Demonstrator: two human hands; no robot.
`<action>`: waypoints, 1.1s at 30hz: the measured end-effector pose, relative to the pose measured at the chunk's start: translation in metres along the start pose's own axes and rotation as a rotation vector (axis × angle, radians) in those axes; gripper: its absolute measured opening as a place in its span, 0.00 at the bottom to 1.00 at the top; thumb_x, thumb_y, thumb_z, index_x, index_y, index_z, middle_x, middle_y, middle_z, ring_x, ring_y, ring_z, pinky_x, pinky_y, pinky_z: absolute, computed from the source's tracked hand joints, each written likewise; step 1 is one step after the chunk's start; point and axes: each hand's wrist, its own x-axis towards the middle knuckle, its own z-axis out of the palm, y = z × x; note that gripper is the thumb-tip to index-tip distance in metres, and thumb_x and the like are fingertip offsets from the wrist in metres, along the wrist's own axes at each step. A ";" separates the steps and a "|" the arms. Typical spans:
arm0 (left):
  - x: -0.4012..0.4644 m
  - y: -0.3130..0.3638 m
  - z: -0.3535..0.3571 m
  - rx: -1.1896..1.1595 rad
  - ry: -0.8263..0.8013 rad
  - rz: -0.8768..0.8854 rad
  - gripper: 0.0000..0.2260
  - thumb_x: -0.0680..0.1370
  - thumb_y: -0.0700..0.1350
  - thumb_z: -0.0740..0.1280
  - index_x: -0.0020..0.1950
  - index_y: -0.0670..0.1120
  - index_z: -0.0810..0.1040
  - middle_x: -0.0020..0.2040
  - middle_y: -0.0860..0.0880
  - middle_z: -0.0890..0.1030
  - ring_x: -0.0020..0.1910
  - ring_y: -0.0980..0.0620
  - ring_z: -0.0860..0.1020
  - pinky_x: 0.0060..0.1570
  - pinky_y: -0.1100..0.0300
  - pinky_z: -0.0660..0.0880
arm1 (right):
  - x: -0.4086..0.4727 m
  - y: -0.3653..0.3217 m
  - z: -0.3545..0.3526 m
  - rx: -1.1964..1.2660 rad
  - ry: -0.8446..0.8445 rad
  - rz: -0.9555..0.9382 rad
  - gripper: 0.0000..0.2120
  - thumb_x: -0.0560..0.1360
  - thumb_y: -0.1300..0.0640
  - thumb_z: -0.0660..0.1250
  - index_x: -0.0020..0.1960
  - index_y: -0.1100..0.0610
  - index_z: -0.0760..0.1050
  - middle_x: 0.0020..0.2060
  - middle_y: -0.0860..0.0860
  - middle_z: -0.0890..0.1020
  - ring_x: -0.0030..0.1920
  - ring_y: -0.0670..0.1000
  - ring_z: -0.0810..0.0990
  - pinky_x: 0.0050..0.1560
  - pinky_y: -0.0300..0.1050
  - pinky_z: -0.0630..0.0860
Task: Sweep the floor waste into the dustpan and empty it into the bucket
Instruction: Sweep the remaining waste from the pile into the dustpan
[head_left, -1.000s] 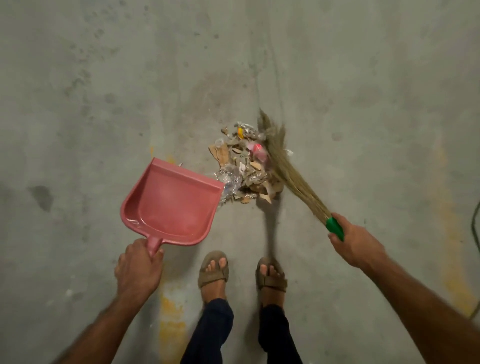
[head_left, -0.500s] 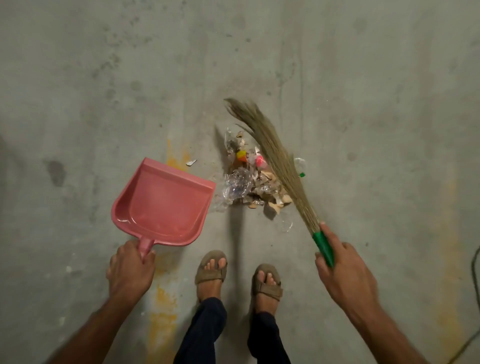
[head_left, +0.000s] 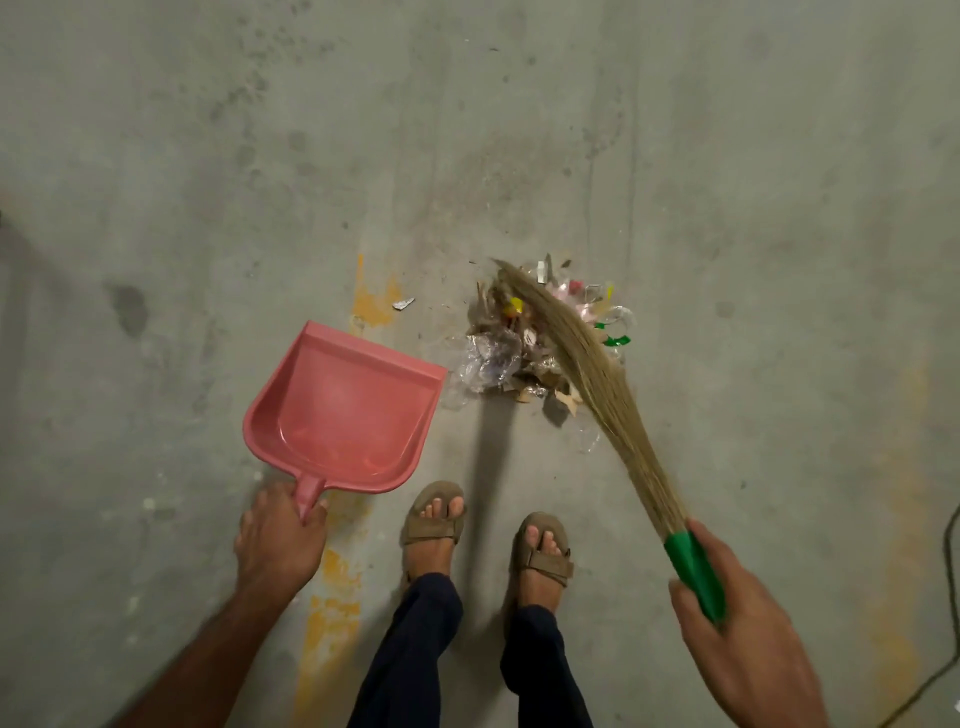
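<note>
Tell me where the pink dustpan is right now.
In the head view the pink dustpan sits left of centre, held by its handle in the left hand. Its open edge faces the waste pile, just left of it.

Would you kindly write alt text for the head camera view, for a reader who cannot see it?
Seen from above, a person's right hand holds a grass broom laid across a pile of floor waste, while the left hand grips the handle of a pink dustpan just left of the pile. Sandalled feet stand on the stained concrete floor.
</note>
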 end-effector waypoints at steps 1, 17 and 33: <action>-0.001 -0.002 0.001 0.007 -0.003 -0.002 0.13 0.76 0.48 0.71 0.56 0.43 0.78 0.53 0.39 0.79 0.56 0.35 0.77 0.55 0.43 0.74 | -0.008 -0.003 0.000 0.019 0.017 -0.007 0.32 0.78 0.48 0.68 0.77 0.36 0.59 0.48 0.52 0.75 0.43 0.53 0.73 0.45 0.48 0.71; 0.006 -0.067 -0.008 0.066 -0.016 -0.076 0.14 0.74 0.48 0.68 0.58 0.45 0.78 0.56 0.39 0.80 0.59 0.33 0.77 0.59 0.43 0.75 | 0.091 -0.139 0.148 0.103 -0.501 -0.024 0.18 0.81 0.43 0.60 0.66 0.52 0.67 0.48 0.53 0.81 0.43 0.51 0.82 0.42 0.48 0.82; -0.014 -0.083 0.009 0.057 -0.074 -0.078 0.14 0.73 0.47 0.72 0.56 0.44 0.78 0.55 0.38 0.80 0.58 0.33 0.77 0.57 0.44 0.75 | -0.025 0.040 0.102 0.410 -0.469 0.127 0.15 0.80 0.42 0.64 0.63 0.46 0.69 0.37 0.59 0.80 0.26 0.53 0.77 0.28 0.47 0.77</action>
